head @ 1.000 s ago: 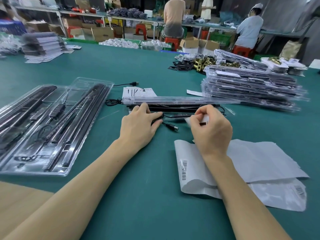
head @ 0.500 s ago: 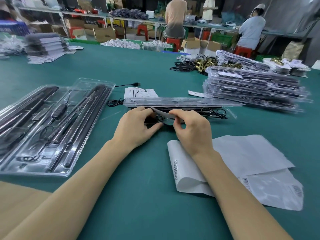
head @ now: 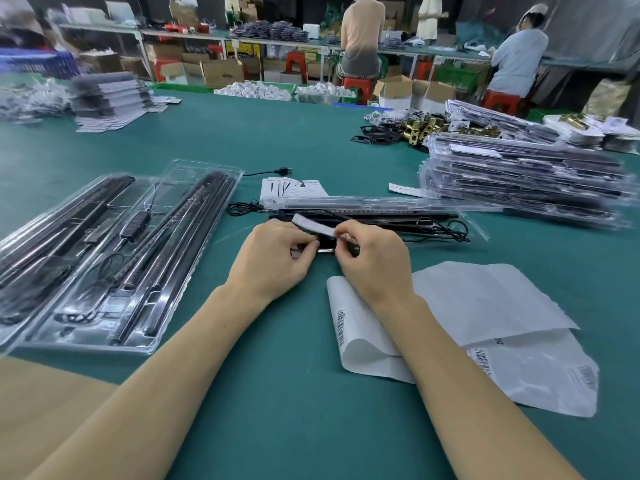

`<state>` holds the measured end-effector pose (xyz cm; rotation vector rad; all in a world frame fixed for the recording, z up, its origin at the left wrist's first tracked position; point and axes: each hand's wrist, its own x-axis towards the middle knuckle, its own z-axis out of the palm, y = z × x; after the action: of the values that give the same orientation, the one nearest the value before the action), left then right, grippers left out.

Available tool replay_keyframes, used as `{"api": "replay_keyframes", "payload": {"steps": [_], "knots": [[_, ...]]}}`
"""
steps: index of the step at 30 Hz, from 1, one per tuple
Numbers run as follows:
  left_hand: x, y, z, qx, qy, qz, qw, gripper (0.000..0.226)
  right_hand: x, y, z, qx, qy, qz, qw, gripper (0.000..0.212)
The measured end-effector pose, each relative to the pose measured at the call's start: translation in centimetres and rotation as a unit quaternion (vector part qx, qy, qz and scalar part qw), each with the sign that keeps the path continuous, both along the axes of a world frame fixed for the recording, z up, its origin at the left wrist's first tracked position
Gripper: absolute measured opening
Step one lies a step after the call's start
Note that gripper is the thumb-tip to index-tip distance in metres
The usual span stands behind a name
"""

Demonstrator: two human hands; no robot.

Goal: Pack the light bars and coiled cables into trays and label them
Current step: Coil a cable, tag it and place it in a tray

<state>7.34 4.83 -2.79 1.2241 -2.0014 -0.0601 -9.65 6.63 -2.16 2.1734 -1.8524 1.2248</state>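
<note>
Likely mid-labelling. Left hand [head: 277, 259] curled down on a small dark part [head: 327, 244] at the desk, fingers bent over it; exactly what is pinched underneath hidden by the knuckles. Right hand [head: 372, 263] pinching one end of a white label strip [head: 313, 226] between thumb and forefinger, strip arching up and left over the dark part. Just beyond both hands, a closed clear tray [head: 374, 204] lying crosswise with black light bars and a coiled cable [head: 438, 227] at its right end.

Risks, as judgement: sticker folding onto itself or going down crooked if tension slackens or the left hand lets the part roll; adhesive catching a fingertip; loose cable loops dragged along if the part is tugged, shifting the tray.

Around: to the left, two open blister trays [head: 114, 258] loaded with bars, a controller and cables, near but apart from the hands. Under the right wrist, white label backing sheets [head: 485, 306] with barcodes, partly curled, prone to sliding under the forearm. Instruction leaflet [head: 294, 187] and a loose USB plug [head: 284, 170] behind the tray. Stack of finished packs [head: 519, 178] at right, well apart. Brass hardware [head: 420, 128] farther back. Nothing directly between hands and tray except the cable loops. Teal desk [head: 311, 410] beneath.
</note>
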Motion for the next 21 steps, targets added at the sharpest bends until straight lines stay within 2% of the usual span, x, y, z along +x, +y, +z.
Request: {"api": "replay_keyframes", "payload": {"steps": [3,7,10,13,17,21], "knots": [[0.1,0.2,0.2,-0.007,-0.013,0.014,1.000,0.015,0.2,-0.2,0.0,0.010,0.018,0.011,1.000,0.027],[0.0,0.4,0.5,-0.005,-0.018,0.013,1.000,0.022,0.6,-0.6,0.1,0.050,0.017,0.077,0.996,0.036],[0.2,0.4,0.6,-0.018,-0.027,0.019,0.999,0.016,0.8,-0.4,-0.2,0.066,0.026,0.100,0.992,0.034],[0.4,0.3,0.8,-0.010,-0.034,0.003,0.999,0.012,1.1,-0.2,-0.4,0.080,0.043,0.113,0.989,0.039],[1.4,0.0,0.9,0.016,-0.042,-0.039,0.998,0.013,1.3,0.2,-0.6,0.095,0.072,0.108,0.987,0.039],[1.9,-0.2,0.9,0.014,-0.021,-0.036,0.999,0.006,1.3,0.6,-0.4,0.086,0.151,0.077,0.982,0.041]]}}
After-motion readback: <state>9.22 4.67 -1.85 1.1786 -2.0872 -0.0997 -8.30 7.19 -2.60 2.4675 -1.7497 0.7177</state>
